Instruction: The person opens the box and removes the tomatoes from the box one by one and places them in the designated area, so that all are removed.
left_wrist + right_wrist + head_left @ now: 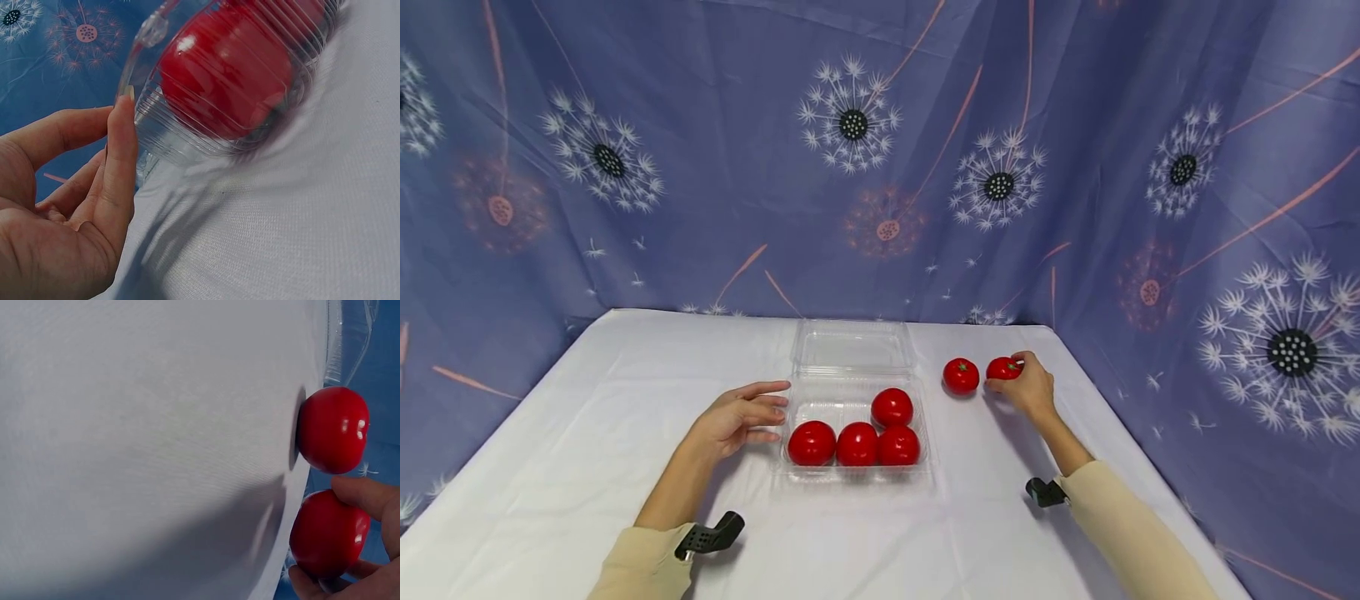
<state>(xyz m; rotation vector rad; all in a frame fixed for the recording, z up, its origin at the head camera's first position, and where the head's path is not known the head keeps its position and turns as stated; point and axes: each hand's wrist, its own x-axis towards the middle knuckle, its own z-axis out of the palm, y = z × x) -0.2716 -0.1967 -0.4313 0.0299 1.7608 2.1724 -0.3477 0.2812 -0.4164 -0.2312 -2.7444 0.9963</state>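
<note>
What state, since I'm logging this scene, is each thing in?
Clear container: open, partly filled
Lid: laid back
Four inside tomatoes: unheld
Left outside tomato: resting on the white cloth, unheld
Right outside tomato: held
Left hand: fingers extended, beside the container
Right hand: gripping the right outside tomato
Backdrop: hanging, creased

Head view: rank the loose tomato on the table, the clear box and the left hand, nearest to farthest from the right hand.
1. Loose tomato: just left of the held tomato in the right hand.
2. Clear box: farther left, between the hands.
3. Left hand: at the box's left side.
</note>
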